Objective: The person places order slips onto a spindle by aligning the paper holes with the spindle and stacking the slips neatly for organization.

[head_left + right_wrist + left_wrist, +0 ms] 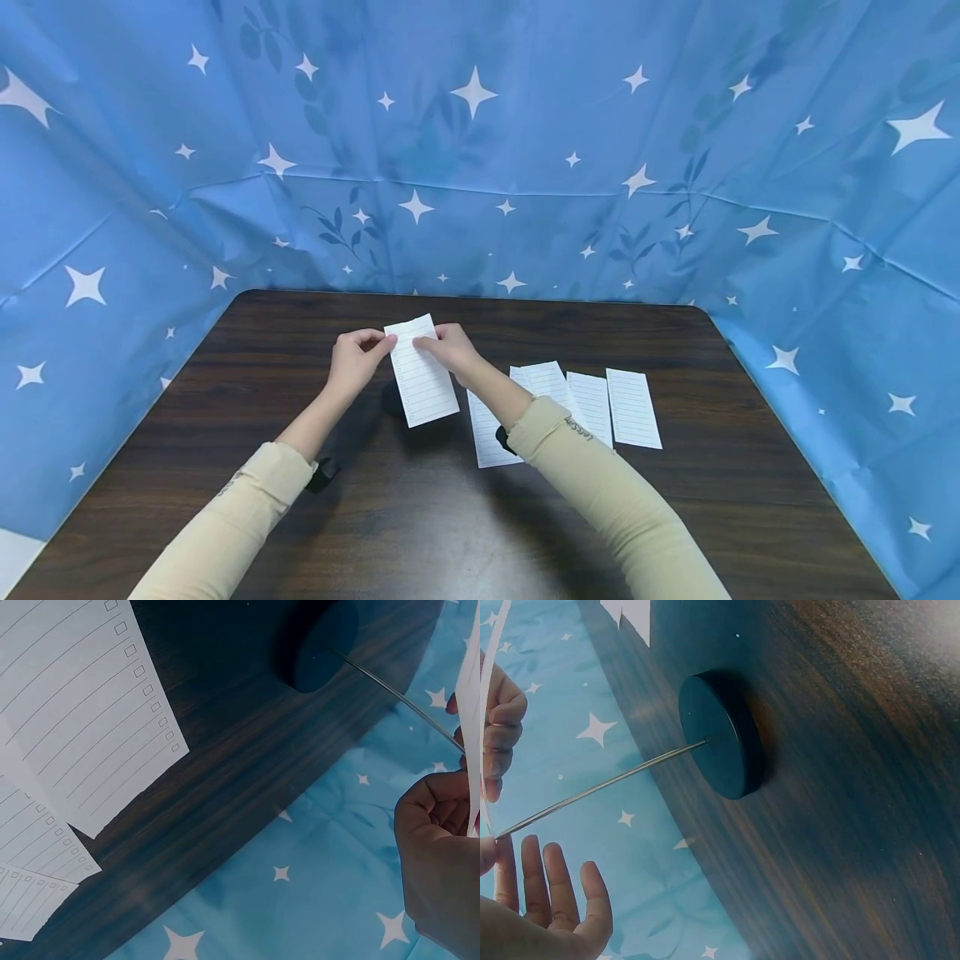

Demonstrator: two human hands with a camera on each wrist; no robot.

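Observation:
A white lined paper sheet [427, 385] with small checkboxes down one side is held up above the table. At its upper left edge, my left hand [354, 364] pinches it between thumb and index finger; the other fingers extend loosely in the left wrist view. My right hand [457, 352] pinches the upper right part, thumb on the front. Below stands a memo holder with a round black base [709, 712] and a thin metal rod [604, 785]. The rod's top reaches the left thumb and index finger; whether they also grip it is unclear. In the head view the sheet partly covers the base.
Several similar lined sheets lie right of centre on the dark wooden table [720, 500], including one at the far right [633, 408]. Some overlap, and the right forearm partly covers them. A blue star-patterned cloth [525, 150] hangs behind the table's back edge.

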